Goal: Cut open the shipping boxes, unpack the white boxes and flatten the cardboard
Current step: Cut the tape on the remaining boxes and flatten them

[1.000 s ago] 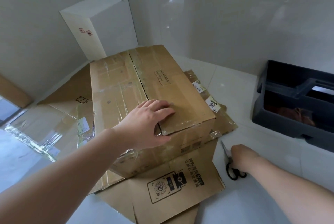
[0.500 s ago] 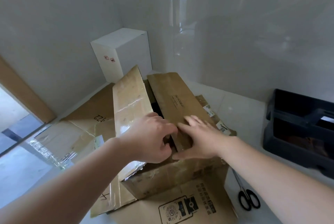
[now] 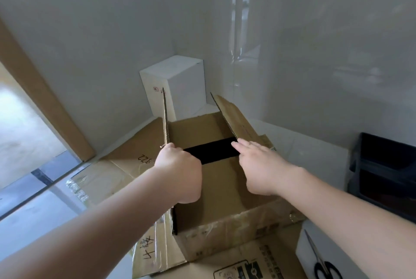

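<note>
shipping box open, both flaps held apart

your shipping box (image 3: 225, 191) sits in front of you on the flattened cardboard (image 3: 117, 173), its top now open. your left hand (image 3: 180, 173) is curled closed around the near end of the left flap (image 3: 165, 119), which stands upright. your right hand (image 3: 263, 168) is open, fingers straight, pressing flat on the right flap (image 3: 238, 119), which leans outward. between the inner flaps a dark gap (image 3: 211, 150) shows; you cannot tell what lies inside.

behind the box, a white box (image 3: 180, 85) stands upright in the wall corner. a dark bin (image 3: 382, 173) sits at the right edge, and the scissors (image 3: 324, 265) lie on the floor at lower right, apart from both hands.

half a second ago the flaps were only partly lifted with your hands close together at the seam; now they are spread wide.
</note>
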The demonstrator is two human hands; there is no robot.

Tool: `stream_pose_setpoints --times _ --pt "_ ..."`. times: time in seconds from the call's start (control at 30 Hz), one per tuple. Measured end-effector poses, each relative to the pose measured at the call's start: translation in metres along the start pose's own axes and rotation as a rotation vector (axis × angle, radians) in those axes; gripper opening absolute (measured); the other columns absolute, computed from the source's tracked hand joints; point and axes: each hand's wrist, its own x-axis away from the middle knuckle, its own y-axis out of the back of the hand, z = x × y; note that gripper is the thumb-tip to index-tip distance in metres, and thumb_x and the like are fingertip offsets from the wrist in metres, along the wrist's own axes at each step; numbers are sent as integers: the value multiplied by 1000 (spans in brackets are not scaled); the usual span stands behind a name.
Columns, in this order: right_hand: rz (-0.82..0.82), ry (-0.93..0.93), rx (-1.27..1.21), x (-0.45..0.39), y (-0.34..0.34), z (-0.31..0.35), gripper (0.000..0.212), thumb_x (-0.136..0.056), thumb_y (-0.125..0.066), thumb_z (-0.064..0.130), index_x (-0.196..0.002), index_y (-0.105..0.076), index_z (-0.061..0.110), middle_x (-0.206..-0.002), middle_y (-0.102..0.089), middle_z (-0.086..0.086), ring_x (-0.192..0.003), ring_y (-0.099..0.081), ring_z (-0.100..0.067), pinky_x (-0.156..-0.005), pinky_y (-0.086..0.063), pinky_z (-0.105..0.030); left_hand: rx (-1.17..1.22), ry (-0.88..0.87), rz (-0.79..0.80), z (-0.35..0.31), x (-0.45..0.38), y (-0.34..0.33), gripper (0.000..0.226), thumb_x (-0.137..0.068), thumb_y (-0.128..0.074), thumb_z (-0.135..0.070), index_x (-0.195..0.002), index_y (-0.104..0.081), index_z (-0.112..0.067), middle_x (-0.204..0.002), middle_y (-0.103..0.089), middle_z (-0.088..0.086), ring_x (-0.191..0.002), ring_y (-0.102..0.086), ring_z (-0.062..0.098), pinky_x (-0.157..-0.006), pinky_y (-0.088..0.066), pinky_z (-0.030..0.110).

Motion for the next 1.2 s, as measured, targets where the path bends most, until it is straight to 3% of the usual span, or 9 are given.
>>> stream_pose_setpoints --times 0.17,0.3,0.43,0.57,0.73,0.9,1.03,1.1,1.2 --pt "159 -291 469 4 28 -33 53 -87 -42 16 -139 -48 10 -157 -3 -26 -146 1 -34 -118 0 -45 -189 106 198 12 -7 -10 49 -92 -42 -45 -132 -51 -18 -134 -48 11 -128 -35 34 -111 -21 40" --pt "310 -492 606 3 28 -61 59 -87 -42 19 -144 -38 7 -155 -2 -32 -143 3 -44 -117 -1 -50 -154 218 287 24 -13 -28 75 -92 -36 -54 -150 -21 -10 -155 -11 26 -143 3 46 -114 5 59" --pt "282 -595 586 -10 7 -63 69 -91 -38 28 -150 -16 0 -155 -9 -29 -138 7 -54 -115 -1 -55 -89 320 218 31 -28 -49 101 -82 -34 -76 -152 -5 -8 -156 0 27 -143 10 45 -105 15 66" --pt "240 -682 455 -29 -14 -70 84 -94 -35 55 -152 2 9 -154 2 -33 -134 11 -62 -112 0 -63 -21 425 192 42 -45 -77 117 -70 -29 -88 -151 3 -10 -153 13 30 -141 17 45 -99 19 69" --pt "188 -709 319 -37 -43 -95 95 -84 -29 76 -153 4 19 -157 7 -25 -134 8 -63 -107 -1 -71 240 590 234 44 -63 -118 129 -60 -28 -96 -149 12 -11 -152 19 28 -139 21 48 -99 10 74" --pt "224 -719 45 -31 -75 -130 95 -83 -23 78 -153 0 19 -158 6 -16 -138 -2 -54 -110 -13 -62 605 676 278 35 -82 -145 139 -54 -33 -98 -148 16 -8 -154 14 27 -142 12 44 -110 -6 65" --pt "244 -740 -217 -39 -97 -128 89 -88 -20 73 -152 0 16 -159 -3 -16 -139 -18 -44 -109 -28 -52 896 615 264 33 -95 -157 126 -66 -48 -86 -147 -5 0 -148 -20 31 -137 -24 42 -113 -26 45" --pt "215 -729 -376 -44 -105 -129 86 -91 -21 69 -153 -1 13 -159 -12 -14 -139 -27 -36 -108 -32 -45 1195 558 232 34 -100 -163 92 -75 -61 -69 -132 -32 -4 -129 -47 18 -114 -49 30 -94 -46 38" --pt "179 -705 -615 -49 -112 -133 79 -95 -30 61 -153 -13 10 -157 -22 -10 -142 -26 -29 -112 -25 -40 1565 451 191 27 -105 -174 42 -91 -60 -39 -115 -44 -8 -115 -57 15 -96 -58 24 -81 -50 34"
